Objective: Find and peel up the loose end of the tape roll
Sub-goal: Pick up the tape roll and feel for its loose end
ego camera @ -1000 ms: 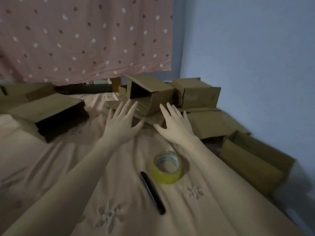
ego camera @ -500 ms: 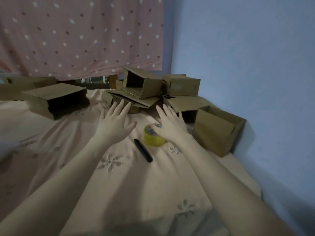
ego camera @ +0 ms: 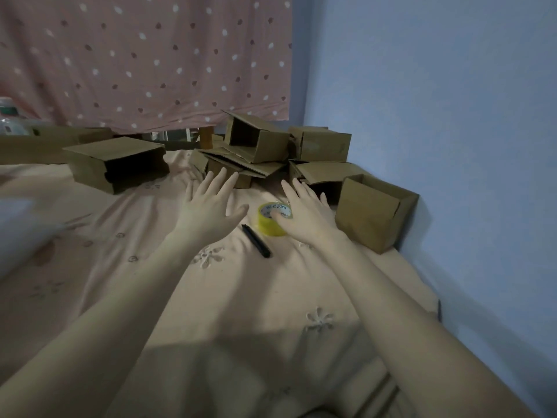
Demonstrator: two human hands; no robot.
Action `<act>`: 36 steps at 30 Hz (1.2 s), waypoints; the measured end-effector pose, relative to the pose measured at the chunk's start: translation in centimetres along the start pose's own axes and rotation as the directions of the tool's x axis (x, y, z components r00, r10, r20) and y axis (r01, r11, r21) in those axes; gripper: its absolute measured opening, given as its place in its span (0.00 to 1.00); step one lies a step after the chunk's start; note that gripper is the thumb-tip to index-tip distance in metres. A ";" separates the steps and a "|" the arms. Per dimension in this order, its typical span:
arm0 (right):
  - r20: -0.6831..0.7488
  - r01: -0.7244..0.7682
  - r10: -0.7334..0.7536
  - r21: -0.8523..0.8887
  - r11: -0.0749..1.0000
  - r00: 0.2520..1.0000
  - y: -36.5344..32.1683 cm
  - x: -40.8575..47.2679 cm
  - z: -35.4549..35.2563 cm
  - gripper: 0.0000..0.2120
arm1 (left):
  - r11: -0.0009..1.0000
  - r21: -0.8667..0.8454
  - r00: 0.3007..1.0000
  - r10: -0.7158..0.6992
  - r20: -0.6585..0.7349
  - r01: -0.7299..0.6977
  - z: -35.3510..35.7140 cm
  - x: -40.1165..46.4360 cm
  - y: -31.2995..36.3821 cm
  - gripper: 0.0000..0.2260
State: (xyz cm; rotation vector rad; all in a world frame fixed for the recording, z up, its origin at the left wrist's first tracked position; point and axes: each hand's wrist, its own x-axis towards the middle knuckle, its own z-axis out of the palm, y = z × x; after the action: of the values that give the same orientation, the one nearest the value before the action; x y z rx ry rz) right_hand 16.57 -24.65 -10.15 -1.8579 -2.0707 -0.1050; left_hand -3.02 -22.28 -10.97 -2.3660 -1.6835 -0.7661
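Observation:
A yellow tape roll (ego camera: 266, 222) lies flat on the pink bedsheet (ego camera: 120, 267), its white core facing up. My right hand (ego camera: 304, 215) hovers over the roll's right side with fingers straight and spread, its thumb across the roll's top, hiding part of it. My left hand (ego camera: 211, 206) is stretched out palm down to the left of the roll, fingers spread, holding nothing. No loose tape end is visible.
A black marker (ego camera: 255, 240) lies just in front of the roll. Brown cardboard boxes (ego camera: 256, 143) are piled behind the hands, one open box (ego camera: 373, 212) stands at the right by the blue wall, another (ego camera: 117, 164) at the left. A dotted pink curtain hangs behind.
The view has pulled back and up, so the roll now sits further away. My right hand has come over the tape roll; my left hand stays spread beside it.

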 end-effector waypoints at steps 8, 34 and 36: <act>0.010 -0.012 0.011 0.042 0.999 1.000 0.5 -0.2 2.3 0.33 | 0.999 -0.045 0.998 -0.019 0.058 0.021 2.0 -0.7 -0.6 0.30; -0.179 0.032 -0.007 0.135 0.990 0.984 2.2 6.1 10.4 0.21 | 0.977 -0.185 0.988 -0.079 0.130 0.103 10.8 4.6 -4.1 0.28; -0.165 0.018 0.002 0.123 0.992 0.986 2.2 6.3 10.8 0.20 | 0.977 -0.190 0.986 -0.071 0.149 0.099 11.2 4.8 -4.1 0.28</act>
State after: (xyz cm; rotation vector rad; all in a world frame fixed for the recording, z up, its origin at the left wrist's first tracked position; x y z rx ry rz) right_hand 15.96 -15.28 -18.70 -1.7075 -1.9277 -0.1249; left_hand -1.97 -12.32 -19.05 -2.5486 -1.8556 -0.8333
